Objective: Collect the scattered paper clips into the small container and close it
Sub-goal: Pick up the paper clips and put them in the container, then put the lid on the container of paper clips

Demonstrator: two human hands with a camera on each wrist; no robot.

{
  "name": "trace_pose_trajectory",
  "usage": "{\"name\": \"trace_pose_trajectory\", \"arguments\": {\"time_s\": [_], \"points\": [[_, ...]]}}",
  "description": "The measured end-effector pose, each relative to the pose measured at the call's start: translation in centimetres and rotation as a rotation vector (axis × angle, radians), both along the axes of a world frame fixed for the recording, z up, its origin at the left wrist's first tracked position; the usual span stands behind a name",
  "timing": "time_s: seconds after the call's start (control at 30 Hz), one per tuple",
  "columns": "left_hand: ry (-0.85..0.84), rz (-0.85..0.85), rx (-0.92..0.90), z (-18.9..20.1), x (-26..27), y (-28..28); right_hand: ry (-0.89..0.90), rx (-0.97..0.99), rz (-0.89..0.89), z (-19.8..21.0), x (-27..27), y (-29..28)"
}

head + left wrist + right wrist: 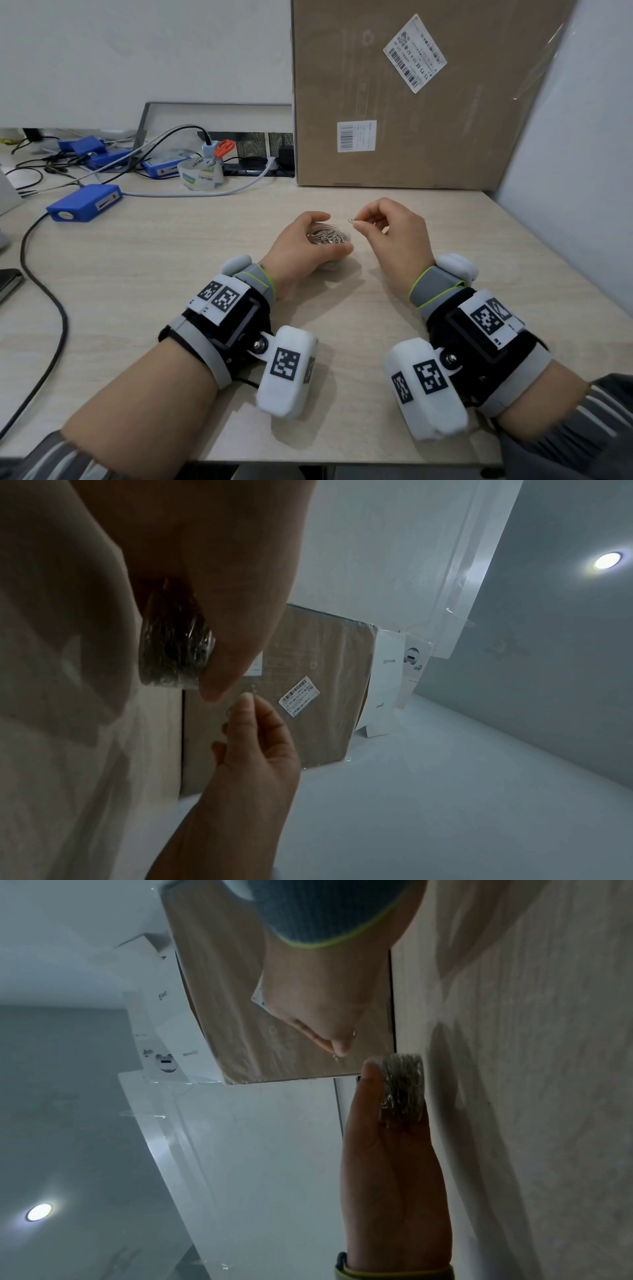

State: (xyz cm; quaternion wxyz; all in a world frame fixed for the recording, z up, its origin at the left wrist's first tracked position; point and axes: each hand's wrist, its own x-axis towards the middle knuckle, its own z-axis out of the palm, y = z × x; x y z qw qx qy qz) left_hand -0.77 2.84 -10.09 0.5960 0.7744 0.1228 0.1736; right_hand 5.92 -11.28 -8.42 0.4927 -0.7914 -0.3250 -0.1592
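Paper clip (351,221) pinched in right hand (394,233); left hand (301,243) curled around clip-filled container (330,237).

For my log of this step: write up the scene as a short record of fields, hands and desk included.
left hand: wraps the container, holds it on the table
container: small, clear, open at the top, nearly full of paper clips; no lid seen
right hand: fingers pinch one paper clip
paper clip position: just right of the container's rim, above the table
table: light wood; no loose clips visible
behind: cardboard box, tape roll, scissors, blue box
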Motion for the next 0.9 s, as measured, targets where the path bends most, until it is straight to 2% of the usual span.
{"name": "trace_pose_trajectory", "arguments": {"time_s": [0.2, 0.37, 0.53, 0.63, 0.77, 0.9], "points": [[0.014, -0.174, 0.004, 0.2, -0.5, -0.8, 0.019, -0.016, 0.132, -0.1, -0.9, 0.4], [0.007, -0.197, -0.005, 0.3, -0.6, -0.8, 0.015, -0.015, 0.144, -0.4, -0.8, 0.3], [-0.017, -0.153, -0.011, 0.1, -0.3, -0.7, -0.100, 0.025, 0.063, -0.1, -0.1, -0.2], [-0.023, -0.103, -0.022, 0.3, -0.4, -0.8, -0.129, -0.028, -0.092, -0.1, 1.2, -1.2], [-0.033, -0.057, -0.045, 0.3, -0.4, -0.7, 0.001, -0.411, -0.453, -0.3, 3.1, -3.3], [-0.058, -0.025, -0.062, 0.3, -0.3, -0.4, 0.144, -0.729, -0.682, -0.3, 4.4, -5.9]]}}
